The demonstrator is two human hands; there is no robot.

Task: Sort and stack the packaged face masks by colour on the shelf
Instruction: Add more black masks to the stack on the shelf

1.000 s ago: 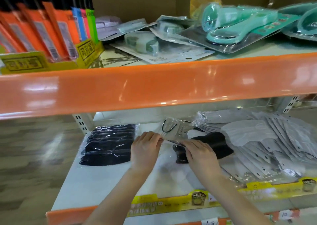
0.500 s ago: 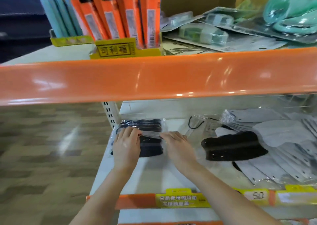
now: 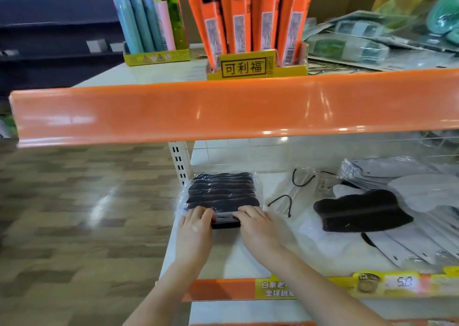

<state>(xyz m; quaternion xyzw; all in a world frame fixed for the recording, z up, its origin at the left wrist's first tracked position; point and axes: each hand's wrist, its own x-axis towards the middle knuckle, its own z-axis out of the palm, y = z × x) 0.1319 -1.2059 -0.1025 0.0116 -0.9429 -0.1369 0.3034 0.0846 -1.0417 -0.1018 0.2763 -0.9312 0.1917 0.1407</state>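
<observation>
bright overhead light glares off the orange shelf edge (image 3: 223,112); floor (image 3: 74,214) motion-blurred, frame edges bowed.

orange upper shelf lip (image 3: 223,109) overhanging, bare shelf gap (image 3: 280,238) between black stack (image 3: 221,194) and loose black mask (image 3: 360,211)

Black packaged masks (image 3: 221,194) stacked flat at shelf (image 3: 248,258) left end.

Glossy wood-pattern floor (image 3: 74,214), orange-edged shelving (image 3: 223,109)
</observation>
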